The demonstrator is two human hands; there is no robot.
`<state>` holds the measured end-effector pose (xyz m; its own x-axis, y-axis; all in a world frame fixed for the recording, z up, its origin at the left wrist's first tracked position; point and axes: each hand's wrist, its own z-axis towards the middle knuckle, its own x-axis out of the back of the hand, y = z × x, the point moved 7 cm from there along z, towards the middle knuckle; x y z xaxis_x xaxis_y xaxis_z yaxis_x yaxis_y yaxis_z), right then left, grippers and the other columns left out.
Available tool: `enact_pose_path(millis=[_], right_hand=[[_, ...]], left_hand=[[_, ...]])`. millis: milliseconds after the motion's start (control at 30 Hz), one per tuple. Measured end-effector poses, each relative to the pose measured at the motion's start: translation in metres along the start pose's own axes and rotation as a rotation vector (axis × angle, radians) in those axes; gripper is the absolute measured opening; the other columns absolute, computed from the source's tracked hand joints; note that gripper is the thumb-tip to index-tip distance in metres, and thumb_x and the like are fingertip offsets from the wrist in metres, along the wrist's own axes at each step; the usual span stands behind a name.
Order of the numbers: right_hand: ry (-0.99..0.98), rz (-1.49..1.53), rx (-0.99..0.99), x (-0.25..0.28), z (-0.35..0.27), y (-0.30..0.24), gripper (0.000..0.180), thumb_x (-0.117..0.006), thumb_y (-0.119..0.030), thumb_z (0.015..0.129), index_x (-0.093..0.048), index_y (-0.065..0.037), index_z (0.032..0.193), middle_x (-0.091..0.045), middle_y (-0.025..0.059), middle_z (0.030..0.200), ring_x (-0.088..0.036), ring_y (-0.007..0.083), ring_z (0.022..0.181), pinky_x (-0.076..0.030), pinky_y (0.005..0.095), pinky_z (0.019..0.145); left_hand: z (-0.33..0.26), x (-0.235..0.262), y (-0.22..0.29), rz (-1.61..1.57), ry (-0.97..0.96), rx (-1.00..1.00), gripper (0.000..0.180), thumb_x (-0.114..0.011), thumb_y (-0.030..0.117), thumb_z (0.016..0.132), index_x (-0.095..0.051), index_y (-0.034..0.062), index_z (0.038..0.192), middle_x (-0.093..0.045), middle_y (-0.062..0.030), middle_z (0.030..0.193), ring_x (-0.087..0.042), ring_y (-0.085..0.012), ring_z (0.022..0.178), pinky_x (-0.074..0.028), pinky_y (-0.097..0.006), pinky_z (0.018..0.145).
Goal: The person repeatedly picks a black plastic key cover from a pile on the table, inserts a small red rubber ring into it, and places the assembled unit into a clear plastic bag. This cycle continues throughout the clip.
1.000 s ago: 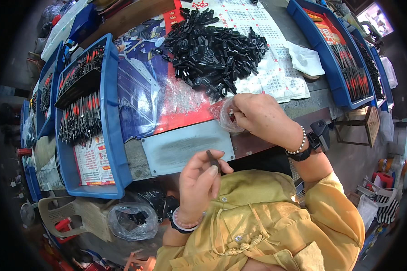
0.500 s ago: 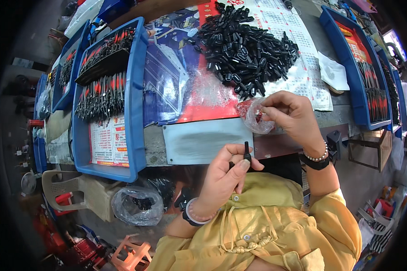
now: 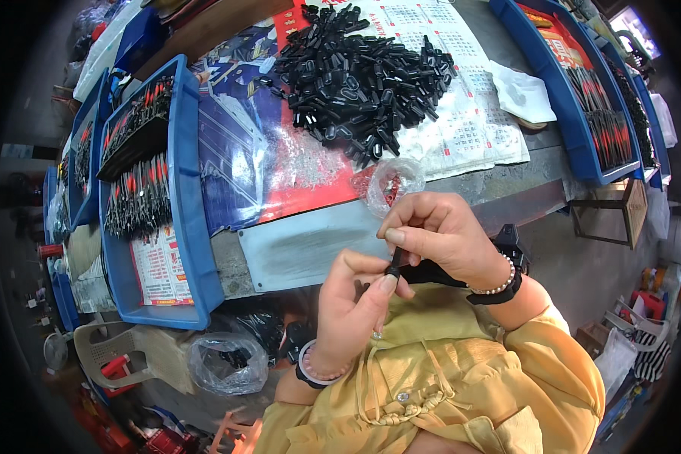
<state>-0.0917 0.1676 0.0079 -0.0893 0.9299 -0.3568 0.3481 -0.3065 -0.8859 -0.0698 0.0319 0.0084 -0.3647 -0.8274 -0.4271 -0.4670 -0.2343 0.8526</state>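
Just past the front edge of the table, my left hand [image 3: 356,299] is closed round a small black plastic part [image 3: 393,270] with a narrow stem pointing up. Thumb and fingertips of my right hand [image 3: 450,238] are pinched together right at the top of that stem; whatever sits between them is too small to make out. Beyond my right hand lies an open clear plastic bag [image 3: 410,175] with small red pieces in it. Farther back, a large heap of loose black plastic parts [image 3: 356,83] covers the printed sheets.
A blue tray [image 3: 191,250] with rows of black and red pieces stands at the left; another blue tray [image 3: 558,113] is at the right. A pale metal plate [image 3: 303,250] lies along the front edge. White paper [image 3: 523,94] rests beside the heap. A plastic chair [image 3: 147,356] stands lower left.
My right hand has left the plastic bag and come down to the black part in my left hand. The whole view has shifted, with the table now farther left in it.
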Motion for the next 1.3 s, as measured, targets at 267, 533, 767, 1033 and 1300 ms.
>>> enact_pose_path(millis=[267,533,767,1033,1300], right_hand=[[-0.050,0.109,0.015,-0.001,-0.005,0.009,0.014,-0.062,-0.011,0.091,-0.064,0.001,0.098,-0.064,0.0016,0.085,-0.060,0.0066,0.069,-0.049,0.0206,0.061],[-0.051,-0.184,0.454,-0.010,-0.025,-0.017,0.009,-0.061,0.004,0.087,-0.063,0.004,0.095,-0.065,0.0083,0.084,-0.064,0.0122,0.072,-0.050,0.0251,0.064],[0.042,-0.440,0.712,-0.014,-0.042,-0.028,0.020,-0.066,0.008,0.079,-0.061,-0.002,0.096,-0.066,0.0113,0.089,-0.066,0.0217,0.074,-0.052,0.0280,0.063],[0.117,-0.536,0.804,-0.020,-0.044,-0.026,0.022,-0.069,0.008,0.074,-0.061,-0.002,0.092,-0.066,0.0110,0.089,-0.066,0.0221,0.071,-0.052,0.0273,0.060],[0.063,-0.408,0.726,-0.024,-0.038,-0.021,0.020,-0.067,0.007,0.076,-0.062,-0.001,0.094,-0.066,0.0124,0.090,-0.066,0.0206,0.074,-0.052,0.0277,0.063]], left_hand=[[-0.005,-0.001,0.005,0.002,0.096,-0.069,0.011,-0.050,0.006,0.095,-0.044,0.0023,0.104,-0.064,-0.0198,0.081,-0.042,-0.0040,0.045,-0.034,-0.016,0.043],[-0.013,-0.006,0.010,0.094,0.035,-0.094,0.016,-0.052,0.003,0.095,-0.042,-0.0008,0.107,-0.064,-0.0126,0.092,-0.059,-0.0105,0.078,-0.047,-0.022,0.067],[-0.015,-0.008,0.014,0.256,0.013,-0.184,0.030,-0.055,0.003,0.093,-0.044,-0.0027,0.120,-0.065,-0.0076,0.083,-0.059,-0.0077,0.077,-0.047,-0.022,0.069],[-0.015,-0.006,0.012,0.302,0.027,-0.346,0.029,-0.055,0.003,0.093,-0.045,-0.0027,0.120,-0.063,-0.0062,0.080,-0.058,-0.0071,0.072,-0.045,-0.021,0.066],[-0.020,-0.003,0.009,0.168,0.079,-0.317,0.028,-0.053,0.005,0.095,-0.042,-0.0010,0.119,-0.061,-0.0053,0.081,-0.054,-0.0052,0.064,-0.043,-0.018,0.059]])
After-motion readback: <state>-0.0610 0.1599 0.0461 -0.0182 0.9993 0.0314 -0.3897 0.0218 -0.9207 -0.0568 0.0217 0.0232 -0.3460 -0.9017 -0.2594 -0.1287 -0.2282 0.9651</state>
